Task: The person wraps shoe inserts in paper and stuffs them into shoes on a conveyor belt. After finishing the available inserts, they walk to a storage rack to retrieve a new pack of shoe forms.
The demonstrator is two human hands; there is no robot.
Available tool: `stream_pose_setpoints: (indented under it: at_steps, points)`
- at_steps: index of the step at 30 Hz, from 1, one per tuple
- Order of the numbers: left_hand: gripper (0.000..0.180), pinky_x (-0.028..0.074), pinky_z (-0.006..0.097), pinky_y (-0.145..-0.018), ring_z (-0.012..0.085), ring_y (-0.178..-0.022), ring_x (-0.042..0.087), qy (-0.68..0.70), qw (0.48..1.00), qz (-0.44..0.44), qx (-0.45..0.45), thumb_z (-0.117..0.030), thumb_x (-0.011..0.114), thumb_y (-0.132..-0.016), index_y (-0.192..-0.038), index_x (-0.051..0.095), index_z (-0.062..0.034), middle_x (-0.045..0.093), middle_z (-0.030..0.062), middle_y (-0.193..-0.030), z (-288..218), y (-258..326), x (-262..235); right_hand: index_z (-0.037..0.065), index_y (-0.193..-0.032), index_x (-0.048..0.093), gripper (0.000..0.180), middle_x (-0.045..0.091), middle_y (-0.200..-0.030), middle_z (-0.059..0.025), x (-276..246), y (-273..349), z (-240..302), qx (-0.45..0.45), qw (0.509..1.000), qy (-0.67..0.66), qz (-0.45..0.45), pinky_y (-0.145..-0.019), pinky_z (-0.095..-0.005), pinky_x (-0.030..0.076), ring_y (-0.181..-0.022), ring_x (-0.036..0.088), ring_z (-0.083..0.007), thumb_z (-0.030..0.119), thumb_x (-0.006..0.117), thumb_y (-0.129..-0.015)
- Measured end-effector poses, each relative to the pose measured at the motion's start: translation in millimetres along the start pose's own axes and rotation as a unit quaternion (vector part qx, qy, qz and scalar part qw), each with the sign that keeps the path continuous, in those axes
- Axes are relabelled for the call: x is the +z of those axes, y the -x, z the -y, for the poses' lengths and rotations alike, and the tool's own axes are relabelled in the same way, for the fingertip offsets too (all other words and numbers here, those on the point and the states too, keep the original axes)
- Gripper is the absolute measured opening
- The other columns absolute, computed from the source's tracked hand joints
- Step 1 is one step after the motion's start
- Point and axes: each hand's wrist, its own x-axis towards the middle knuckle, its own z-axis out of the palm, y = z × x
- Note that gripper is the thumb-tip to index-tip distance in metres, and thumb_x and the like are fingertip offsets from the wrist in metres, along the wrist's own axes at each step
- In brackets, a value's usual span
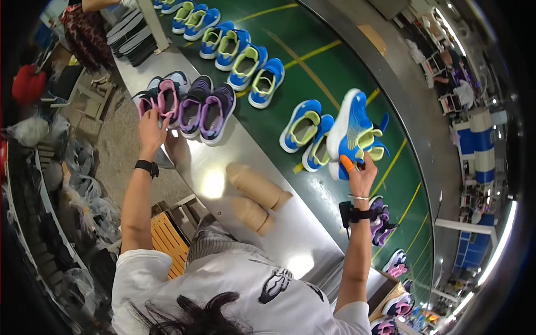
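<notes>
My right hand (360,173) is shut on a blue shoe with a white sole and yellow-green lining (350,129), lifted over the green conveyor belt (312,33). A pair of the same blue shoes (307,134) lies on the belt just left of it. My left hand (151,127) reaches to the far left of the steel table (223,162), fingers closed on the heel of a pink and black shoe (164,99). A purple pair (204,109) stands beside that shoe. Two tan shoe lasts (255,192) lie on the table between my arms.
Several more blue pairs (240,58) line the belt toward the top. Purple and pink shoes (381,222) sit at the right, past my right wrist. Dark soles (131,36) are stacked beside another person (84,28) at the top left. A wooden crate (167,240) is below the table.
</notes>
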Motion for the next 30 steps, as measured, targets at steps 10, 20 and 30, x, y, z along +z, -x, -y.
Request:
stream_pose_setpoints:
  at_steps: [10, 20, 30]
  points:
    - [0.034, 0.048, 0.045, -0.073, 0.0362, -0.086, 0.057, -0.035, 0.972, 0.226, 0.051, -0.038, 0.073, -0.069, -0.090, 0.066, -0.0113, 0.055, 0.0193, -0.092, 4.6, -4.0, -21.2, 0.000, -0.083, 0.064, 0.046, 0.061, -0.069, -0.0123, 256.7, -74.6, 188.6, -0.180, 0.955, -0.052, 0.232, -0.059, -0.0318, 0.045, -0.059, 0.054, -0.0209, 0.036, 0.083, -0.061]
    - [0.039, 0.047, 0.043, -0.066, 0.0328, -0.076, 0.059, -0.008, 0.974, 0.223, 0.032, -0.031, 0.079, -0.063, -0.089, 0.062, -0.0073, 0.054, 0.0172, -0.086, 2.4, 24.2, -25.6, 0.005, -0.115, 0.051, 0.058, 0.061, -0.089, -0.0204, 426.9, -57.3, 221.4, -0.301, 0.918, 0.030, 0.256, -0.077, -0.0446, 0.048, -0.089, 0.059, -0.0392, 0.033, 0.075, -0.071]
    - [0.052, 0.048, 0.040, -0.077, 0.0315, -0.088, 0.062, -0.011, 0.976, 0.214, 0.036, -0.040, 0.081, -0.060, -0.097, 0.065, -0.0061, 0.063, 0.0165, -0.094, 34.1, 9.2, -25.9, 0.016, -0.106, 0.056, 0.045, 0.066, -0.077, -0.0126, 338.7, 46.7, 107.1, -0.294, 0.815, 0.235, 0.441, -0.077, -0.0475, 0.037, -0.079, 0.065, -0.0316, 0.030, 0.074, -0.067]
